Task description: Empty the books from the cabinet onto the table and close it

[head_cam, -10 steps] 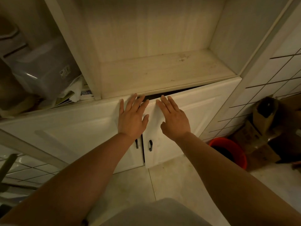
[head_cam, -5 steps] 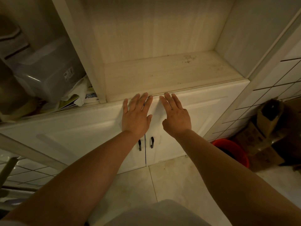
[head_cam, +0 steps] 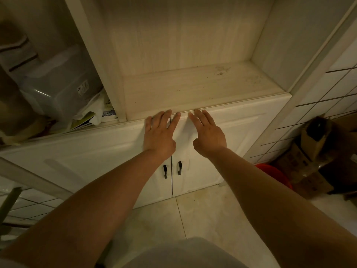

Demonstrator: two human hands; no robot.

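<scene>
The white cabinet has two doors, the left door point(head_cam: 87, 157) and the right door point(head_cam: 241, 132), and both sit flush with no gap at the top. My left hand point(head_cam: 159, 134) lies flat with straight fingers near the top inner corner of the left door. My right hand point(head_cam: 207, 132) presses flat the same way on the right door's top inner corner. Two small black handles point(head_cam: 172, 169) show below my wrists on either side of the centre seam. No books are in view, and the wooden shelf point(head_cam: 193, 88) above the doors is bare.
A clear plastic bin point(head_cam: 56, 86) and loose papers point(head_cam: 87, 120) fill the left compartment. A red bucket point(head_cam: 274, 174) and cardboard boxes point(head_cam: 309, 151) stand on the floor to the right, against a tiled wall. Pale floor tiles point(head_cam: 202, 213) lie in front of the cabinet.
The right door had a dark gap at its top a second ago; it has swung flush under my hands. Both hands stay flat on the doors.
</scene>
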